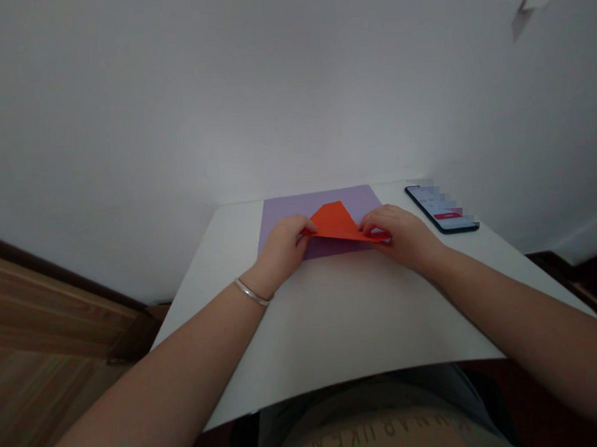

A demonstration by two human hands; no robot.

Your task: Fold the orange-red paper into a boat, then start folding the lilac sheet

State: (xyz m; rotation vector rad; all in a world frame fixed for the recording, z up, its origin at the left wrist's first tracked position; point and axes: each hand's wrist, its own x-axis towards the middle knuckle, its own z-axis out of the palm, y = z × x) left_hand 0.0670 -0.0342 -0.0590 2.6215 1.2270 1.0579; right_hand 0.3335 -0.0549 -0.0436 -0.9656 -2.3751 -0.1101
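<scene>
A folded orange paper (334, 220) lies on a purple sheet (288, 211) at the far side of a white table (343, 314). My left hand (282, 246) pinches the orange paper's left corner, fingers closed on it. My right hand (396, 233) presses and grips the paper's right corner, fingers curled over it. A silver bracelet (252, 293) circles my left wrist.
A phone (442, 208) with a lit screen lies on the table to the right of the purple sheet. A white wall rises right behind the table. Wooden floor shows at the left, below the table's edge.
</scene>
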